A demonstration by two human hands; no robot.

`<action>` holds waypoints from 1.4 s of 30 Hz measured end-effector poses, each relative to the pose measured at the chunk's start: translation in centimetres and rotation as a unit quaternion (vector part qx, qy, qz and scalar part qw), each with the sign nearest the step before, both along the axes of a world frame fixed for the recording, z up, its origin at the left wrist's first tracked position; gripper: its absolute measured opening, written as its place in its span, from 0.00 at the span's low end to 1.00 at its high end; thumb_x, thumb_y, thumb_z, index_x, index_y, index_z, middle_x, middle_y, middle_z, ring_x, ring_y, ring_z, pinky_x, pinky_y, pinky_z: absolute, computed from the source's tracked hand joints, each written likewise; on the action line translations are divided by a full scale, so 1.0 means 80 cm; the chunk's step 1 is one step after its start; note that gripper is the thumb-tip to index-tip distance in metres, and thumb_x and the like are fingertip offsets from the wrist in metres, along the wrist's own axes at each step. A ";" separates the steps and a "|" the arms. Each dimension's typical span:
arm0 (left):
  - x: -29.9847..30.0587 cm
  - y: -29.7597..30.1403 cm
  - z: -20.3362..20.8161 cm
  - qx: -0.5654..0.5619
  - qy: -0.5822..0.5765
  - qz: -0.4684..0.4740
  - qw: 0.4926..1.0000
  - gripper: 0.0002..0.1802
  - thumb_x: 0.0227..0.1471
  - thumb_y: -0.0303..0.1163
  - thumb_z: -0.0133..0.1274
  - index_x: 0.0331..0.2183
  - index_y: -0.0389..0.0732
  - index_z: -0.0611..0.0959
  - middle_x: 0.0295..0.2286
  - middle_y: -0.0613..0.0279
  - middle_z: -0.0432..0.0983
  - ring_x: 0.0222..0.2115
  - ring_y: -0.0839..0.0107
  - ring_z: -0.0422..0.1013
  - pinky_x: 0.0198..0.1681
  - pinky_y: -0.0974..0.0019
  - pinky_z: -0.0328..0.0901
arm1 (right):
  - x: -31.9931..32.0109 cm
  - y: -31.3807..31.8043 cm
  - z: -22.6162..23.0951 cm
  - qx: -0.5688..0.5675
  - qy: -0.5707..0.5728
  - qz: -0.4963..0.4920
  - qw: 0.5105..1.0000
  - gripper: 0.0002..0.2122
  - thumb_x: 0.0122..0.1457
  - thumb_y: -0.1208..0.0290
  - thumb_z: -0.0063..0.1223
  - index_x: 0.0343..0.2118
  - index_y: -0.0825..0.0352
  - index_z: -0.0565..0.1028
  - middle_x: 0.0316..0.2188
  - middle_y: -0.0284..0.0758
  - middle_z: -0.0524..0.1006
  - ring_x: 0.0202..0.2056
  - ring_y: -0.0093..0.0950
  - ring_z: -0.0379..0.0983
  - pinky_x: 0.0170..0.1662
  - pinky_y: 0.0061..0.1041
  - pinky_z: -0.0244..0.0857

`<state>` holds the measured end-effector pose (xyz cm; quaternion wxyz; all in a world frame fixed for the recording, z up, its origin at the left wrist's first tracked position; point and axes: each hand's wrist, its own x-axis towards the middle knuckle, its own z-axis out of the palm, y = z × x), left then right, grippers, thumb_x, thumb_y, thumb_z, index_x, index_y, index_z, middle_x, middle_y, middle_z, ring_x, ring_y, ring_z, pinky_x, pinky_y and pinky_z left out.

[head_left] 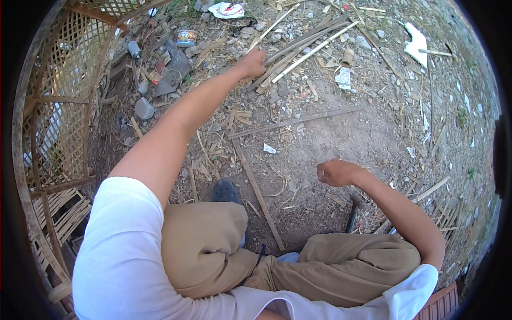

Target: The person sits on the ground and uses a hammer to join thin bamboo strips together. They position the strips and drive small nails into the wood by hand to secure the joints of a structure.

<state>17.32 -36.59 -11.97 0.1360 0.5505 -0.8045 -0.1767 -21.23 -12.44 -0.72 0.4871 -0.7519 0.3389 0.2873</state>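
My left hand (252, 63) is stretched far forward, its fingers closed at the near end of a pale wooden strip (274, 25). Beside those fingers lies a pile of brown and pale wooden strips (306, 50). My right hand (337, 173) hovers over the dirt in front of my right knee, its fingers curled together; whatever is in them is too small to make out. Below it a hammer (353, 212) rests with its head up, near my leg. Between my hands, one wooden slat (298, 121) lies crosswise, and another slat (258, 193) runs from its left end toward me.
Wooden lattice panels (66, 69) stand along the left. A round tub (185, 38), a spray can (134, 49), a grey stone (144, 108) and a dark plastic sheet (175, 66) lie near them. A white broken piece (416, 45) is at the far right. Wood scraps litter the ground.
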 end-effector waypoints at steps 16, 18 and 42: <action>0.023 0.006 0.023 0.076 -0.011 -0.028 0.997 0.16 0.58 0.42 0.60 0.34 0.38 0.82 0.31 0.51 0.81 0.35 0.59 0.77 0.41 0.55 0.70 | 0.010 0.001 -0.003 -0.012 -0.033 0.016 0.999 0.14 0.63 0.63 0.56 0.46 0.66 0.80 0.41 0.51 0.83 0.47 0.50 0.80 0.51 0.46 0.72; -0.013 0.007 0.036 0.157 0.050 0.011 0.986 0.15 0.57 0.42 0.59 0.35 0.38 0.82 0.31 0.51 0.81 0.35 0.60 0.77 0.41 0.56 0.70 | -0.007 0.009 -0.004 0.004 0.002 0.015 1.000 0.14 0.63 0.63 0.56 0.47 0.66 0.80 0.41 0.51 0.83 0.47 0.50 0.80 0.51 0.46 0.72; 0.037 0.359 0.131 0.320 0.345 0.349 0.811 0.12 0.59 0.38 0.52 0.29 0.41 0.81 0.22 0.70 0.67 0.22 0.78 0.63 0.20 0.71 0.57 | 0.001 0.052 0.101 -0.026 -0.008 -0.020 0.999 0.13 0.63 0.64 0.54 0.45 0.66 0.81 0.38 0.48 0.84 0.45 0.45 0.81 0.49 0.42 0.72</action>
